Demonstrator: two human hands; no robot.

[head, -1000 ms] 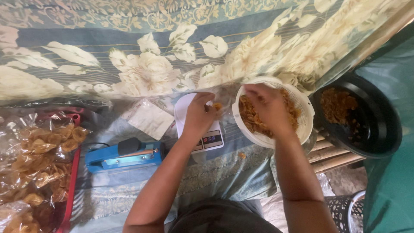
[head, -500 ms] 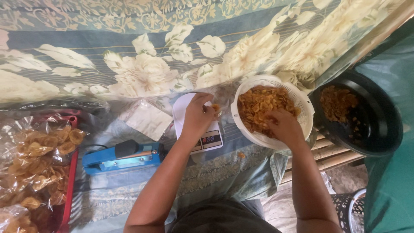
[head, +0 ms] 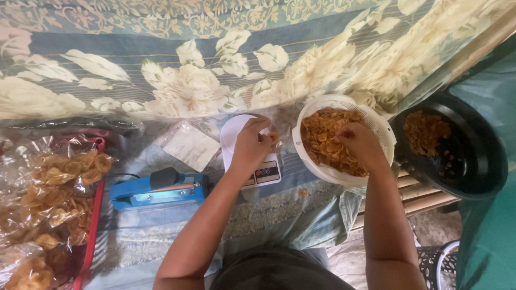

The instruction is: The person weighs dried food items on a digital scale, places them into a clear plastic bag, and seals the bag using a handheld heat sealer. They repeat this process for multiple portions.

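Note:
My right hand (head: 359, 144) reaches into a white round basket (head: 310, 166) full of orange-brown fried chips (head: 322, 137), fingers curled among them. My left hand (head: 251, 142) rests over a small white digital scale (head: 264, 173), pinching a clear plastic bag with a few chips at its mouth (head: 274, 136). The scale's platform is mostly hidden under that hand. One loose chip (head: 303, 192) lies on the cloth below the scale.
A blue heat sealer (head: 158, 190) lies left of the scale, with an empty clear bag (head: 191, 146) behind it. Filled chip bags (head: 59, 193) pile in a red tray (head: 88, 236) at left. A black bowl (head: 473, 177) with chips sits at right.
My right hand drew back to the basket's near rim, then returned into the chips. My left hand stayed over the scale holding the bag.

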